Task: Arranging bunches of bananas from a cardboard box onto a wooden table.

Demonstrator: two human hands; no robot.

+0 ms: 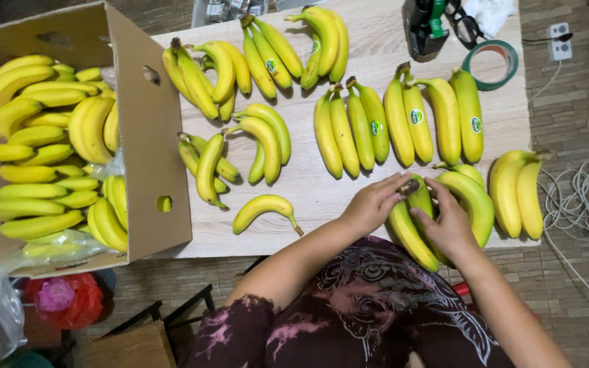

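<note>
Both hands are on a bunch of bananas (475,201) at the bench's (322,197) near edge: left hand (374,202) pinching its dark stem end, right hand (447,221) curled over the fruit. A single banana (264,208) lies alone nearby; a cardboard box (146,129) sits far left, full of bananas.

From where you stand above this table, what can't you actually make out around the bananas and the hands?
- Head view: the stem end of the banana bunch, covered by the left hand and right hand.
- Lower layers of bananas in the cardboard box, buried under the top ones.
- The black device by the green tape roll, cut off by the top edge.
- The small stickers on the bananas: too small to tell.
</note>
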